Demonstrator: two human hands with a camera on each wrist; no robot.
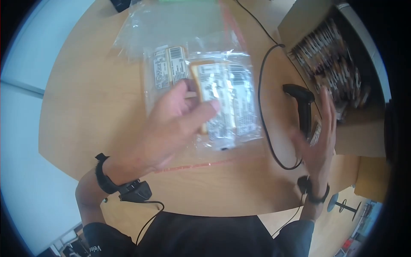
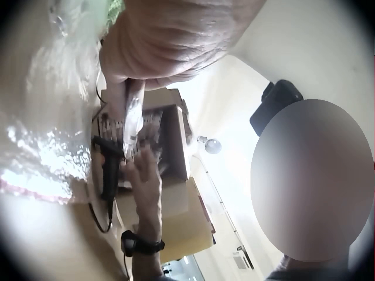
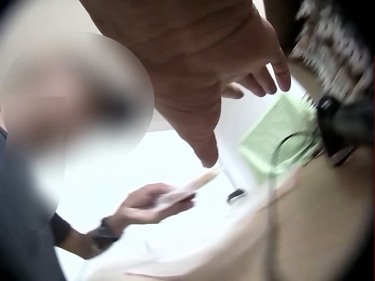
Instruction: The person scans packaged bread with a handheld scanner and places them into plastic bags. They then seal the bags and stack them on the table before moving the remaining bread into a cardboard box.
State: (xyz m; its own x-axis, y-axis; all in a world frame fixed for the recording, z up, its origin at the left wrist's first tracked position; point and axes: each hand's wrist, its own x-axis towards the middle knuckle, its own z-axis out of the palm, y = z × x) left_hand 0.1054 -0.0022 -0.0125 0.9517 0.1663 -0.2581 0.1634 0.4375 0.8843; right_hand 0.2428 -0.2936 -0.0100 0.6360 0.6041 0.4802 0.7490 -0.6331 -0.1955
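My left hand [image 1: 167,128] pinches a clear plastic packet [image 1: 239,111] with white printed labels, a barcode and an orange-brown edge, thumb on its face. In the right wrist view that packet [image 3: 181,196] shows edge-on, raised above the table. Behind it a similar labelled packet [image 1: 162,70] lies on a large clear plastic bag [image 1: 180,25] with a red edge strip. The right hand [image 1: 320,141], fingers extended and holding nothing, is beside a black barcode scanner [image 1: 305,105], near the open side of a cardboard box [image 1: 359,139]. In the right wrist view, its fingers are spread apart.
Many small packets [image 1: 329,60] fill the box at the right. The scanner's black cable [image 1: 262,85] loops across the table [image 1: 85,107]. A light green basket [image 3: 272,137] stands beyond. Another person-shaped blurred oval [image 2: 313,181] appears in the left wrist view.
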